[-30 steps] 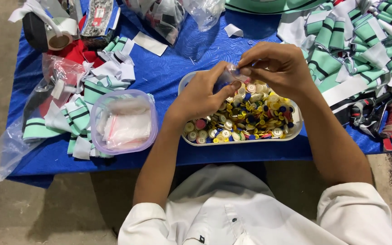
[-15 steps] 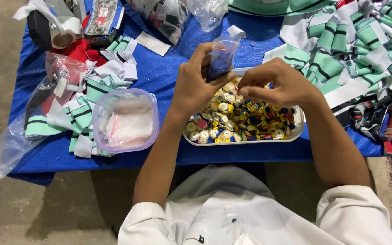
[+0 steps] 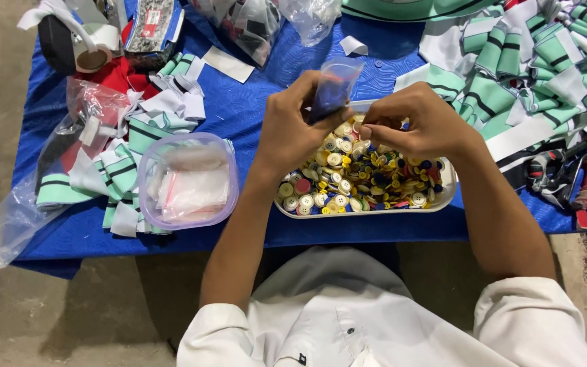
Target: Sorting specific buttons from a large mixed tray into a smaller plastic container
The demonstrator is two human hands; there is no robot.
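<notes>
My left hand [image 3: 292, 124] holds a small clear plastic bag [image 3: 334, 83] upright above a white tray [image 3: 443, 198] heaped with several coloured buttons [image 3: 361, 175]. My right hand [image 3: 419, 122] is pinched at the bag's lower edge, its fingertips closed beside the left thumb; whether a button sits between them is hidden. Both hands hover just over the tray, above the blue table cover [image 3: 253, 115].
A clear plastic tub [image 3: 186, 181] of small bags stands left of the tray. Green, white and black striped fabric strips lie at the left [image 3: 130, 153] and right [image 3: 545, 61]. Scissors [image 3: 562, 178] rest at the right edge. Plastic bags [image 3: 253, 24] and a tape roll [image 3: 93, 58] are at the back.
The left hand has lifted the small bag up off the tray and holds it upright; the right hand has come up from the buttons to the bag's edge.
</notes>
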